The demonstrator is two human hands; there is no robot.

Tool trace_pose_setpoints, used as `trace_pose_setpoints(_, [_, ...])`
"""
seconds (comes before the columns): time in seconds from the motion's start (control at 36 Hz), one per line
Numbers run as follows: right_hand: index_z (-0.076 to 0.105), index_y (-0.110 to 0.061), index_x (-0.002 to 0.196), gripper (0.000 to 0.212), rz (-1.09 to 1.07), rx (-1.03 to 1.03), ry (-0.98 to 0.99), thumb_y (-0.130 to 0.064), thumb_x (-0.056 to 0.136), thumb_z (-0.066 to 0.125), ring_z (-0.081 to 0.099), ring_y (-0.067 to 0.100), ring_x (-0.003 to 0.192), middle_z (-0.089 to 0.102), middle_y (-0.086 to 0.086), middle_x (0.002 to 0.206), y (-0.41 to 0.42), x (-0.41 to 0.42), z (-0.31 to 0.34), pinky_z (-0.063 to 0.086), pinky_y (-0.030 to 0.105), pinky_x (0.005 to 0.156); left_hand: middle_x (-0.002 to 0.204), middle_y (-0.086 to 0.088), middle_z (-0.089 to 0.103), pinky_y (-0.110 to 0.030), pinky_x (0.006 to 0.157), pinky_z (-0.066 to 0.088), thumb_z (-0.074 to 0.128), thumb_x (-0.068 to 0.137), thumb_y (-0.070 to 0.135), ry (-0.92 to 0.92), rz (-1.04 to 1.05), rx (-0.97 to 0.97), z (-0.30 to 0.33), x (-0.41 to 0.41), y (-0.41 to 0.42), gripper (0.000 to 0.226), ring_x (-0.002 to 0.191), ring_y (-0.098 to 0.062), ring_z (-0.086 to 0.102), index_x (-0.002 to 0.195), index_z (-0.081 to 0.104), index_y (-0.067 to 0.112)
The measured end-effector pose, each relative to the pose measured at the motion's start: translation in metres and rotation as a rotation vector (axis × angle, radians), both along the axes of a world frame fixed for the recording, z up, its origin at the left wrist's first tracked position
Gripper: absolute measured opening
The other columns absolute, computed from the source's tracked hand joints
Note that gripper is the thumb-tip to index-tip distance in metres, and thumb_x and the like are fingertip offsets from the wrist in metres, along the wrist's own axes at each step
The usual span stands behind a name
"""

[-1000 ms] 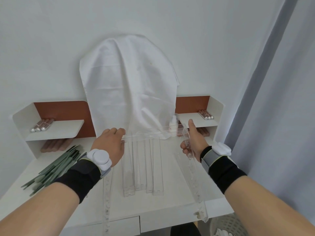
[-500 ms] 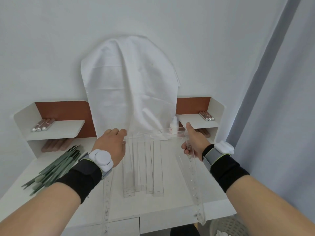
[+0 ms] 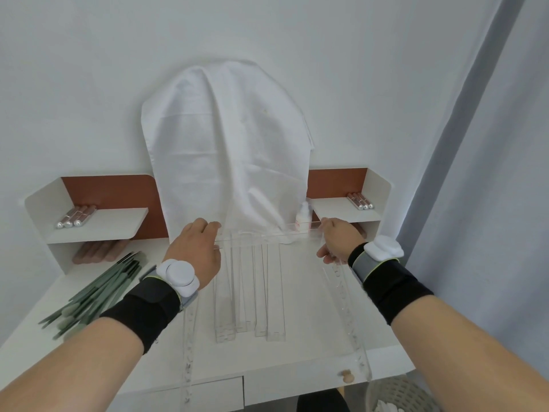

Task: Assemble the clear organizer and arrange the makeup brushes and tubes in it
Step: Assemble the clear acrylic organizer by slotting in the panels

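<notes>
At the back of the white counter (image 3: 300,295), see-through organizer frame (image 3: 267,233), left hand (image 3: 194,251) curled on its far left corner, right hand (image 3: 337,243) pinching its right side, clear strips (image 3: 252,289) lying inside, green brushes (image 3: 95,295) near the left edge.

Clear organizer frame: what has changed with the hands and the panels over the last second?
The right hand slid slightly up the right side panel toward its far corner, keeping its grip. The left hand kept holding the far-left corner, where the back panel meets the left side panel. Nothing was let go. The divider strips, green brushes and tubes stayed put.
</notes>
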State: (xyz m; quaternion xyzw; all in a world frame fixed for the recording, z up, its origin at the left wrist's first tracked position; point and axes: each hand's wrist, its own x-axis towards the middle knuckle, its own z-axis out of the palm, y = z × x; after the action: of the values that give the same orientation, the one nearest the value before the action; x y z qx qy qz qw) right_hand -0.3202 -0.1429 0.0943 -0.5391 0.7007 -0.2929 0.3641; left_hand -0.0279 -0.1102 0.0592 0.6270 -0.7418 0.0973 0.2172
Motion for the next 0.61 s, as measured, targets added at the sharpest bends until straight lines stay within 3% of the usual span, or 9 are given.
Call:
trace_pose_setpoints(0.06, [0.050, -0.015, 0.111, 0.036, -0.005, -0.006, -0.007, -0.039, 0.103, 0.025, 0.055, 0.020, 0.044, 0.069, 0.015, 0.073, -0.001, 0.002, 0.000, 0.031, 0.013, 0.035, 0.126, -0.006, 0.043, -0.030, 0.084, 0.047, 0.056, 0.087, 0.019, 0.093, 0.004, 0.003, 0.000, 0.003, 0.000, 0.056, 0.112, -0.024, 0.048, 0.140, 0.039, 0.011])
trace_pose_setpoints(0.17, [0.049, -0.011, 0.114, 0.036, -0.015, 0.009, -0.055, -0.036, 0.103, 0.025, 0.054, 0.021, 0.046, 0.069, 0.018, 0.077, 0.000, 0.001, 0.000, 0.028, 0.010, 0.030, 0.142, -0.011, 0.029, -0.033, 0.100, 0.039, 0.061, 0.085, 0.018, 0.282, 0.077, 0.039, -0.002, 0.005, 0.006, 0.074, 0.126, -0.027, 0.040, 0.148, 0.024, 0.009])
trace_pose_setpoints(0.28, [0.053, -0.013, 0.117, 0.042, -0.006, -0.005, -0.061, -0.042, 0.103, 0.026, 0.056, 0.020, 0.046, 0.073, 0.016, 0.077, -0.006, 0.006, -0.002, 0.028, 0.012, 0.032, 0.148, -0.015, 0.032, -0.031, 0.093, 0.038, 0.060, 0.086, 0.017, 0.468, 0.155, 0.144, -0.010, 0.012, 0.010, 0.078, 0.125, -0.030, 0.046, 0.150, 0.015, 0.009])
trace_pose_setpoints(0.33, [0.053, -0.015, 0.116, 0.043, -0.007, -0.021, -0.062, -0.044, 0.103, 0.026, 0.058, 0.021, 0.048, 0.074, 0.014, 0.076, -0.010, 0.008, -0.002, 0.030, 0.015, 0.033, 0.146, -0.015, 0.039, -0.026, 0.085, 0.037, 0.056, 0.089, 0.014, 0.529, 0.157, 0.179, -0.011, 0.014, 0.011, 0.075, 0.109, -0.025, 0.054, 0.151, 0.014, 0.011])
trace_pose_setpoints(0.42, [0.055, -0.016, 0.116, 0.045, -0.002, -0.047, -0.051, -0.048, 0.102, 0.026, 0.062, 0.023, 0.052, 0.074, 0.012, 0.075, -0.019, 0.015, -0.002, 0.033, 0.020, 0.039, 0.133, -0.016, 0.051, -0.027, 0.074, 0.038, 0.049, 0.092, 0.009, 0.574, 0.177, 0.178, -0.011, 0.016, 0.012, 0.071, 0.082, -0.017, 0.050, 0.152, 0.012, 0.013])
trace_pose_setpoints(0.5, [0.053, -0.014, 0.121, 0.049, -0.006, -0.041, -0.052, -0.050, 0.102, 0.026, 0.062, 0.023, 0.051, 0.074, 0.014, 0.077, -0.028, 0.023, 0.000, 0.035, 0.021, 0.039, 0.132, -0.016, 0.052, -0.027, 0.074, 0.037, 0.043, 0.093, 0.004, 0.591, 0.198, 0.197, -0.009, 0.017, 0.008, 0.071, 0.083, -0.018, 0.049, 0.153, 0.007, 0.017])
trace_pose_setpoints(0.61, [0.051, -0.007, 0.127, 0.049, -0.039, -0.030, -0.082, -0.043, 0.103, 0.028, 0.059, 0.025, 0.048, 0.072, 0.022, 0.083, -0.044, 0.029, -0.001, 0.030, 0.012, 0.031, 0.143, -0.020, 0.042, -0.028, 0.082, 0.035, 0.041, 0.093, -0.001, 0.574, 0.208, 0.211, -0.004, 0.018, -0.003, 0.073, 0.098, -0.015, 0.038, 0.153, 0.004, 0.015])
